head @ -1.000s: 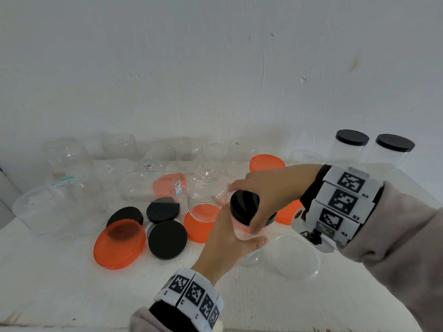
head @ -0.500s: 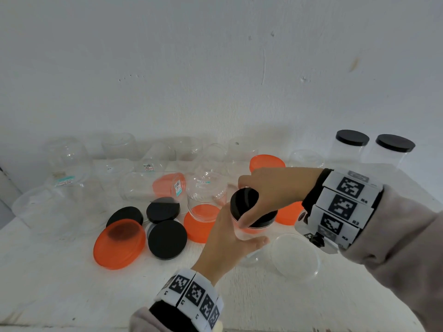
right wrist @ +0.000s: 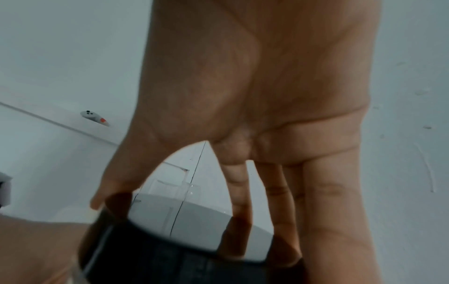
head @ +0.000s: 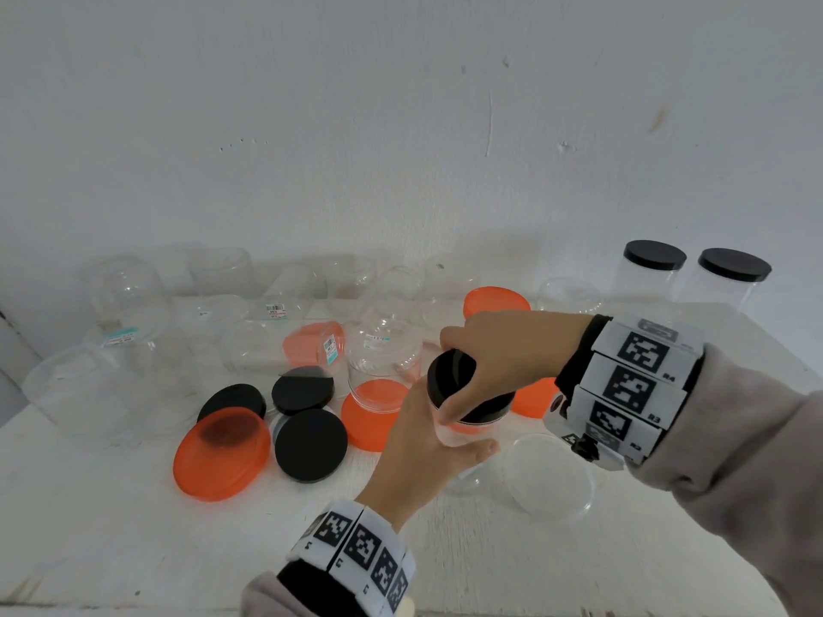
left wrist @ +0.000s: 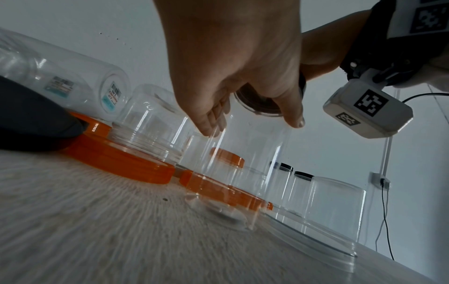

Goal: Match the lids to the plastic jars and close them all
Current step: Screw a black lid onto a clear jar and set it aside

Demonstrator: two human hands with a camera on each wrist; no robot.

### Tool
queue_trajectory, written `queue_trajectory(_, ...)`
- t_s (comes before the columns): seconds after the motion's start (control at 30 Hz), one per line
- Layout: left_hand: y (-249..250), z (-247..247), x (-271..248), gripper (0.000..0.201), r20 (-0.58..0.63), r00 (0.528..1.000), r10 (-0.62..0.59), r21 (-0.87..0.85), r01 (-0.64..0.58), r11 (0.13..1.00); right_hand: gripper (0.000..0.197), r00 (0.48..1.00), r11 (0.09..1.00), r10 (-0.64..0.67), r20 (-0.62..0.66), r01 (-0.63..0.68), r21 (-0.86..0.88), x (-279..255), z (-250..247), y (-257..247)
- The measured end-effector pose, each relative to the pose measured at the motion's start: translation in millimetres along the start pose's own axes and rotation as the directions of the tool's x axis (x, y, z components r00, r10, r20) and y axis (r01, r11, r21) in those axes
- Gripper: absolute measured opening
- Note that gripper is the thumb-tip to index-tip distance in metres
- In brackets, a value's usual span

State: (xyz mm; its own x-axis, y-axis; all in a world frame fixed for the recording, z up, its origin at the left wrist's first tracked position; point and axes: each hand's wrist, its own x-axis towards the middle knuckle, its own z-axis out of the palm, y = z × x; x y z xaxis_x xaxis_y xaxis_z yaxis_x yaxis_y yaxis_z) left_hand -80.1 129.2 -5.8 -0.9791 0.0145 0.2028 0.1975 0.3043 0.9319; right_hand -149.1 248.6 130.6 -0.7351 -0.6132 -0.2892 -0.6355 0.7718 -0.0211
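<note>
A clear plastic jar [head: 458,431] stands upright near the middle of the white table [head: 111,527]. My left hand [head: 423,443] wraps round its wall from the near side; in the left wrist view the jar [left wrist: 243,163] shows below my left hand's fingers [left wrist: 206,123]. A black lid [head: 450,376] sits on the jar's mouth. My right hand [head: 494,362] grips that lid from above, thumb in front and fingers behind. The right wrist view shows the glossy black lid [right wrist: 194,259] under my right hand [right wrist: 243,173].
Three loose black lids [head: 309,445] and a large orange lid [head: 220,452] lie to the left. Another orange lid [head: 372,418] carries an upturned jar [head: 383,362]. Several clear jars line the back wall. Two closed black-lidded jars [head: 694,278] stand far right. A clear container [head: 550,476] lies at right.
My right hand has turned on the black lid, its thumb sliding round the front rim. The left hand and jar stay in place.
</note>
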Motion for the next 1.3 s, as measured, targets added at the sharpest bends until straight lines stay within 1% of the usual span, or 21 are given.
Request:
queue_trajectory(0.03,0.2,0.0,-0.1,0.077,0.0,1.0,0.002,-0.003,-0.002,1.0,0.068,1.0,1.0,0.006,0.009,-0.006,0.02,-0.4,-0.2,-0.1)
queue_trajectory(0.1,0.0,0.1,-0.1,0.075,0.001,1.0,0.021,-0.01,-0.021,1.0,0.072,0.997,0.998,-0.013,0.082,0.008,0.065,-3.2,-4.2,0.6)
queue_trajectory(0.17,1.0,0.7,-0.6,0.075,0.001,1.0,0.017,-0.007,-0.017,1.0,0.078,0.984,0.994,-0.084,0.159,0.072,0.078,-6.7,-9.5,1.8)
queue_trajectory(0.2,0.7,1.0,-0.6,0.075,0.002,1.0,0.014,-0.01,-0.014,1.0,0.078,0.978,0.991,-0.117,0.171,0.104,0.081,-7.9,-11.3,2.2)
queue_trajectory(0.27,-0.3,1.1,-0.9,0.075,0.003,1.0,0.003,-0.017,-0.003,1.0,0.075,0.976,0.986,-0.155,0.153,0.143,0.088,-8.5,-12.8,2.6)
queue_trajectory(0.37,-0.3,0.9,-1.0,0.079,0.01,1.0,0.0,-0.014,0.0,1.0,0.07,0.98,0.985,-0.164,0.115,0.155,0.081,-5.9,-12.6,2.1)
queue_trajectory(0.43,-0.7,0.7,-1.0,0.082,0.013,1.0,-0.005,-0.01,0.006,1.0,0.067,0.987,0.99,-0.134,0.084,0.13,0.051,-3.3,-10.5,0.2)
queue_trajectory(0.5,-2.0,0.8,-0.8,0.084,0.012,1.0,-0.018,-0.001,0.019,1.0,0.065,0.997,0.997,-0.075,0.035,0.074,0.02,-1.5,-5.8,-2.2)
queue_trajectory(0.57,-2.7,0.8,-0.7,0.085,0.012,1.0,-0.027,0.0,0.027,1.0,0.069,1.0,1.0,-0.016,-0.001,0.016,0.006,-1.4,-0.5,-3.9)
queue_trajectory(0.63,-2.6,0.7,-0.8,0.085,0.011,0.999,-0.03,0.002,0.03,1.0,0.072,1.0,1.0,0.011,-0.003,-0.011,0.016,-2.3,0.8,-4.5)
queue_trajectory(0.7,-2.2,0.6,-0.7,0.085,0.008,0.999,-0.034,0.009,0.034,0.999,0.073,0.999,0.998,-0.009,0.051,0.006,0.059,-4.4,-3.0,-4.2)
queue_trajectory(0.77,-1.5,0.7,-0.6,0.084,0.006,1.0,-0.028,0.012,0.028,1.0,0.078,0.987,0.995,-0.07,0.142,0.059,0.079,-7.1,-7.9,-2.5)
queue_trajectory(0.83,-0.7,0.8,-0.7,0.082,0.004,1.0,-0.02,0.018,0.02,1.0,0.082,0.978,0.992,-0.114,0.173,0.103,0.07,-9.1,-10.6,-0.9)
queue_trajectory(0.93,-0.4,1.1,-1.6,0.083,0.005,1.0,-0.025,0.009,0.025,1.0,0.08,0.982,0.989,-0.138,0.131,0.13,0.073,-9.2,-11.4,1.3)
queue_trajectory(1.03,-0.3,0.4,-1.7,0.083,0.011,1.0,-0.022,0.002,0.022,1.0,0.076,0.986,0.989,-0.136,0.1,0.129,0.072,-6.2,-11.2,1.5)
queue_trajectory(1.13,0.2,-0.1,0.0,0.082,0.014,1.0,-0.012,0.01,0.012,1.0,0.067,0.996,0.995,-0.08,0.026,0.078,0.064,-3.3,-6.3,1.2)
queue_trajectory(1.23,0.9,0.3,0.3,0.082,0.008,1.0,-0.015,0.015,0.015,1.0,0.069,0.999,0.999,-0.017,-0.031,0.018,0.033,-3.1,0.3,0.1)
queue_trajectory(1.3,1.0,0.9,-0.4,0.083,0.007,1.0,-0.015,0.022,0.015,1.0,0.07,1.0,0.998,-0.007,-0.024,0.009,0.06,-3.8,0.8,-0.6)
